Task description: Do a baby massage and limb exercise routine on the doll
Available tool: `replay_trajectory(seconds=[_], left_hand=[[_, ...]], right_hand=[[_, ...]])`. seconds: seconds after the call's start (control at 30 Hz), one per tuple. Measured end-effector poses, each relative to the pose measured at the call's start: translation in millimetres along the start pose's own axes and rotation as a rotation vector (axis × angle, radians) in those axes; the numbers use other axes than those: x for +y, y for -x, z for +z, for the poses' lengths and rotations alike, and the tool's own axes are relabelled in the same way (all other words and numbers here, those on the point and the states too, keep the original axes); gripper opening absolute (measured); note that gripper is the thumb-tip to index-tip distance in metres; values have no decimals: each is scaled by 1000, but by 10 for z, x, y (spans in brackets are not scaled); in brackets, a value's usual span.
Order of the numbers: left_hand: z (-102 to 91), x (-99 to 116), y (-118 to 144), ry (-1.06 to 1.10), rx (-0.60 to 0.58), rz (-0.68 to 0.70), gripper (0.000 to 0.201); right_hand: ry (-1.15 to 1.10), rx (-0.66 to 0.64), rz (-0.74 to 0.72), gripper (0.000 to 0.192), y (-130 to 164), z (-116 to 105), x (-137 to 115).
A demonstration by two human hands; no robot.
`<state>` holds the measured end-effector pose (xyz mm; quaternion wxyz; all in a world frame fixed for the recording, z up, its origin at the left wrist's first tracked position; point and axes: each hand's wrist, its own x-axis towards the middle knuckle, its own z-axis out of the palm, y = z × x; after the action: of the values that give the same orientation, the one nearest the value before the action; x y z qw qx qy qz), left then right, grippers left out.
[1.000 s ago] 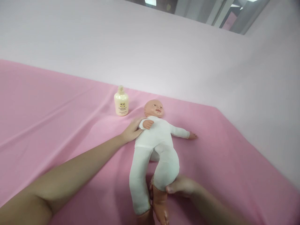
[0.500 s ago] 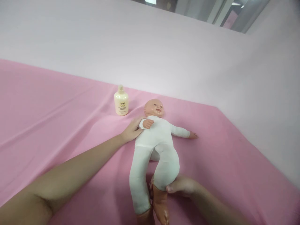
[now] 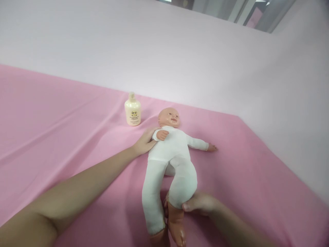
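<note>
- The right hand (image 3: 199,204) sits near the bottom of the view, right of centre. Its thumb and fingers are closed around the lower part of a baby doll's (image 3: 172,156) bent leg, just above the bare ankle.
- That leg is bent at the knee, and its bare plastic foot (image 3: 177,231) points toward the near edge of the view.
- The left hand (image 3: 145,141) reaches in from the near left on a long bare forearm. It lies with fingers loosely extended against the doll's shoulder and upper arm on the left side of the scene; whether it grips or only rests there cannot be told.
- The doll lies on its back, head toward the far side, dressed in a white body suit. One small arm is folded across the chest; the other stretches out flat to the right.
- The doll's other leg lies straight, just left of the held leg, reaching to the near edge of the view.
- Under the doll is a surface covered with a pink cloth (image 3: 51,137) that has soft creases running across it.
- A cream-coloured bottle (image 3: 133,110) stands upright on the cloth, just beyond the left hand and to the left of the doll's head.
- A pale wall (image 3: 154,51) rises behind the surface and turns a corner on the right.
</note>
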<state>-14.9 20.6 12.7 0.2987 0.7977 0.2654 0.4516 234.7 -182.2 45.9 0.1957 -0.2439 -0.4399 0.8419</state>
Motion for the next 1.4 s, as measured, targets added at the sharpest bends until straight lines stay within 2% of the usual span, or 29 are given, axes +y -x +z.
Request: replay_trajectory(seconds=[1.1, 1.4], left_hand=[[-3, -65, 12, -6, -15, 23, 44], [2, -60, 14, -15, -6, 16, 47]], right_hand=[[18, 2, -28, 57, -4, -23, 40], [1, 0, 10, 60, 0, 11, -8]])
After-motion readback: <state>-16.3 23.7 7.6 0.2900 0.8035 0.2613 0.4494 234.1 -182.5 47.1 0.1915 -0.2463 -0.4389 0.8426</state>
